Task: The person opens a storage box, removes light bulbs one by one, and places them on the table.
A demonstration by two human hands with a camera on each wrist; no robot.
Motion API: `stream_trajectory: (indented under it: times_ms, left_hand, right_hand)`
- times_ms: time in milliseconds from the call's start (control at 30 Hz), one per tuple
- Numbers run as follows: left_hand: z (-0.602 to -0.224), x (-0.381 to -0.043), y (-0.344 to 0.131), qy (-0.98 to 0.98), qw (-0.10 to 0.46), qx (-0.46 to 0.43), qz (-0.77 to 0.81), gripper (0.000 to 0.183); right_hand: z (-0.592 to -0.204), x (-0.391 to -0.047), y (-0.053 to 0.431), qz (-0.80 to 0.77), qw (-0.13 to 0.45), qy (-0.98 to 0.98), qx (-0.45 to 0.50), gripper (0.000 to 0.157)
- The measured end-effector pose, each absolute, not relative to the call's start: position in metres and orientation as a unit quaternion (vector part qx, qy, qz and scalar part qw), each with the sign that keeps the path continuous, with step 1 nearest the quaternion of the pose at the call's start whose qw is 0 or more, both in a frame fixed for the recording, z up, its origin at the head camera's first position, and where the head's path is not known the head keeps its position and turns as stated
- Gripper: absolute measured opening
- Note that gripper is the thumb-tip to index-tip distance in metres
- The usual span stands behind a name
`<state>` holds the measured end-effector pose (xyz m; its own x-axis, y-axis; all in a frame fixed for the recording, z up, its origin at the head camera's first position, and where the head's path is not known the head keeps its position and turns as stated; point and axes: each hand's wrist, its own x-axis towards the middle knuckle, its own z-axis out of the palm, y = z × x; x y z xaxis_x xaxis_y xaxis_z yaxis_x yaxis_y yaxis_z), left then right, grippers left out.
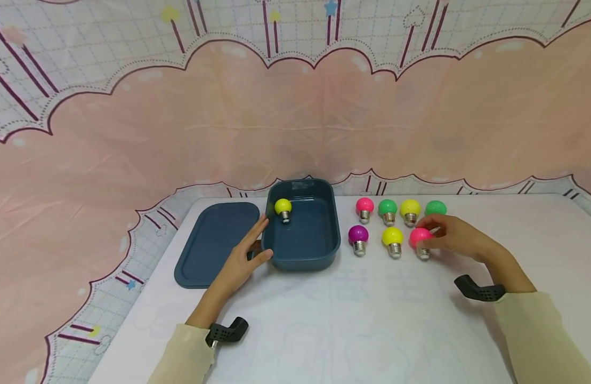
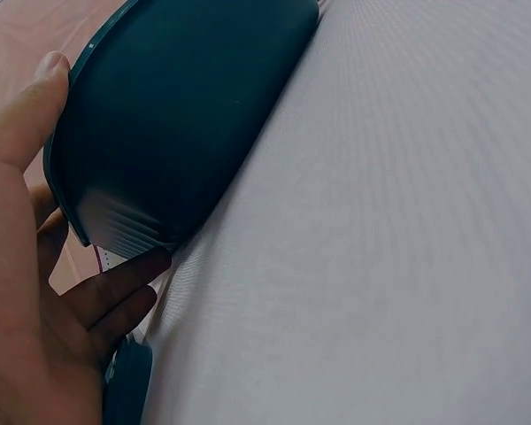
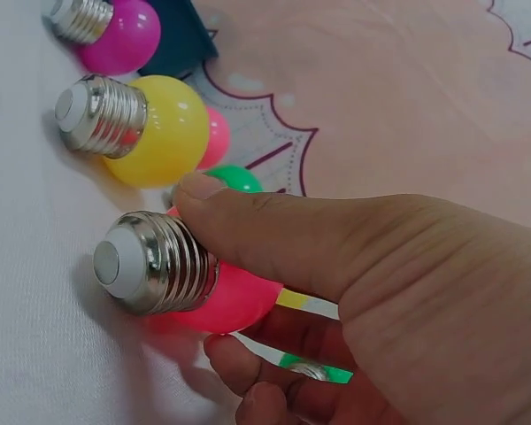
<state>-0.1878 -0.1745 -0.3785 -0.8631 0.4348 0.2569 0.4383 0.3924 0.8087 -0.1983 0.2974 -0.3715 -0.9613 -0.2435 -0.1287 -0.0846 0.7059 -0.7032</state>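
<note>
In the head view a dark blue box (image 1: 302, 262) stands on the table with one yellow light bulb (image 1: 283, 206) inside. My left hand (image 1: 242, 261) touches the box's left side, thumb near the front corner and fingers extended. From the left wrist, the thumb lies at the rim and fingertips (image 2: 150, 266) meet the lower wall. My right hand (image 1: 451, 234) holds a pink light bulb (image 1: 421, 234) between thumb and fingers at the front row's right end. The right wrist view shows its metal screw base (image 3: 164, 266) tilted toward the camera, close to the tabletop.
Left of the box lies its flat blue lid (image 1: 213, 240). Beside the held bulb are a yellow bulb (image 1: 393, 236) and a purple bulb (image 1: 358, 234). Behind them stand a pink bulb (image 1: 364, 205), two green bulbs (image 1: 387, 207) and another yellow bulb (image 1: 410, 207). A patterned cloth hangs behind.
</note>
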Motion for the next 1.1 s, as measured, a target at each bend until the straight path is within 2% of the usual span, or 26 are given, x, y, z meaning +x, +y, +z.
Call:
stream_trajectory:
  times_ms: [1100]
  left_hand:
    - [-0.3752,-0.1862,-0.1725,-0.841,0.009,-0.261,-0.474,0.067]
  right_hand:
    - [-0.3692,-0.1974,0.2986,-0.373,0.116,0.915,-0.096,0.057]
